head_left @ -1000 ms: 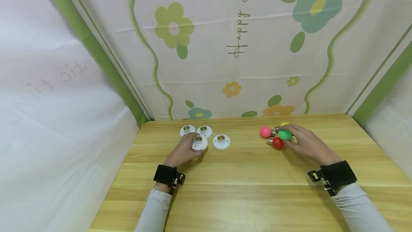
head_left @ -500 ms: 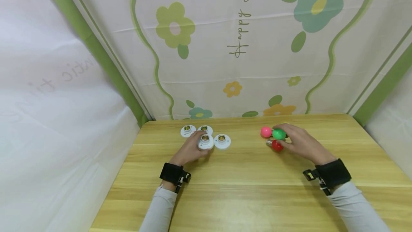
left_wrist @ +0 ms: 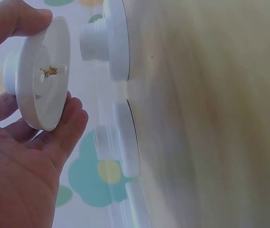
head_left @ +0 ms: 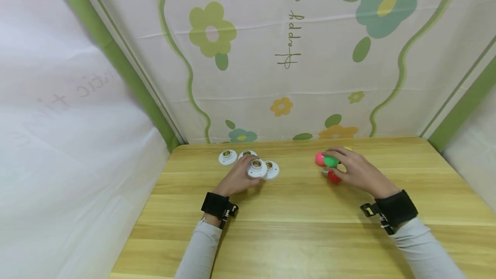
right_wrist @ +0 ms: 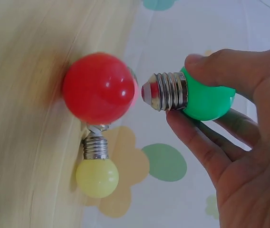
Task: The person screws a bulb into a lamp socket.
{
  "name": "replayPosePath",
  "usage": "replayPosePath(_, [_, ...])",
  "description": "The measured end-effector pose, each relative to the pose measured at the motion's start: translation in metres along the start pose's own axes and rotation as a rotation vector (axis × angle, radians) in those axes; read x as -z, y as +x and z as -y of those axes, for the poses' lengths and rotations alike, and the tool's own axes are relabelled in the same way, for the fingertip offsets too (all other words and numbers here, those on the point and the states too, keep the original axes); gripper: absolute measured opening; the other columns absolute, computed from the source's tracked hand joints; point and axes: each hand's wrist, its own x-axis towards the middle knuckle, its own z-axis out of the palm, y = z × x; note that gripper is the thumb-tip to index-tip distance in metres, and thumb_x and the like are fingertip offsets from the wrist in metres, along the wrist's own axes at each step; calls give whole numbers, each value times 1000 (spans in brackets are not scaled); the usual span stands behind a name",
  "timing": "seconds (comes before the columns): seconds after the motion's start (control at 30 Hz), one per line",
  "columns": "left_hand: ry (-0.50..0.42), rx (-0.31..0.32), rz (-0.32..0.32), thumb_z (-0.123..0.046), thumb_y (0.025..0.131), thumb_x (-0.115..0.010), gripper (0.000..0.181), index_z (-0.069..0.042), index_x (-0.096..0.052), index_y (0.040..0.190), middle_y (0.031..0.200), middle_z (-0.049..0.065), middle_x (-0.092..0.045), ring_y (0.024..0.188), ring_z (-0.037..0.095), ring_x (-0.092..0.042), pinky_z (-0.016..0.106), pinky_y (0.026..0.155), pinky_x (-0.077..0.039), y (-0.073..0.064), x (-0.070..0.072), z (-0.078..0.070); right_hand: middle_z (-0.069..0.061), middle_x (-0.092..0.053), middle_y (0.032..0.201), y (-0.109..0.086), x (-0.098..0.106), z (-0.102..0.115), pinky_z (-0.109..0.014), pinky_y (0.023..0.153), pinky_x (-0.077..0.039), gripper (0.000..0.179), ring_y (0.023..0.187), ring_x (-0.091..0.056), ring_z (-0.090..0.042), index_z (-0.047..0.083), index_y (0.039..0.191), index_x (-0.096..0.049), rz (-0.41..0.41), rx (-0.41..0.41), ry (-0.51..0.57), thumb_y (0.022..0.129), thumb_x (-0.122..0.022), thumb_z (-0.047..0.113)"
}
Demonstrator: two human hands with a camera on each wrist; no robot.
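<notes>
My left hand [head_left: 237, 178] holds a white round lamp socket [head_left: 257, 168] by its rim, thumb on one side and fingers on the other. In the left wrist view this lamp socket [left_wrist: 44, 76] is off the table, its hollow underside showing. A second socket [head_left: 271, 170] sits just right of it, partly covered. My right hand [head_left: 360, 173] grips a green light bulb [head_left: 330, 161]; the right wrist view has the green bulb [right_wrist: 208, 97] raised, its metal screw base pointing away from the palm. Below lie a red bulb [head_left: 333, 176] and a pink bulb [head_left: 319, 158].
Two more sockets, one at the far left [head_left: 227, 157] and one partly behind my left hand [head_left: 247, 153], stand on the wooden table [head_left: 279, 236]. A yellow bulb [right_wrist: 97, 178] lies by the red one. A flowered cloth [head_left: 248, 76] hangs along the table's back edge.
My left hand has carried its socket to the right, now overlapping the rightmost socket in the head view. My right hand has moved the green bulb left, over toward the pink one.
</notes>
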Motion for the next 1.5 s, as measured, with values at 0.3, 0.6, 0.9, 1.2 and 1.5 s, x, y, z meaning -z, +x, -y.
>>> replayPosePath(0.3, [-18,-24,5,-21,89,-85,70,-3,-54,149,152,16,-55,141,34,-54,51,120,-46,2,-1,-5,-16,-68,131,3,-1,5,-50,82,-63,54,104,-73,-32,5,132,-69,-42,37,-8,82,-86,-5])
replayPosePath(0.6, [-39,-33,30,-24,91,-83,69,-4,-53,150,153,15,-54,139,33,-56,51,117,-49,5,-3,-11,-20,-69,131,8,-3,10,-53,84,-64,56,109,-73,-38,4,133,-68,-51,56,-2,82,-90,1])
replayPosePath(0.9, [-33,-37,49,-24,91,-85,69,-6,-54,150,152,13,-56,139,31,-56,48,119,-48,9,-9,-14,-20,-70,130,11,-3,14,-52,86,-64,54,111,-73,-38,3,131,-67,-57,75,-7,82,-89,-2])
replayPosePath(1.2, [-25,-43,68,-25,91,-86,70,-6,-54,151,152,13,-57,141,30,-56,47,121,-46,12,-13,-19,-20,-69,134,13,-1,19,-53,86,-64,58,113,-73,-39,3,136,-66,-63,86,-13,83,-88,-2])
replayPosePath(1.5, [-32,-57,84,-26,91,-86,71,-7,-54,151,154,13,-56,142,30,-56,46,121,-46,12,-19,-23,-20,-68,138,21,-1,30,-47,83,-65,57,111,-74,-34,4,140,-64,-55,97,-1,87,-82,-4])
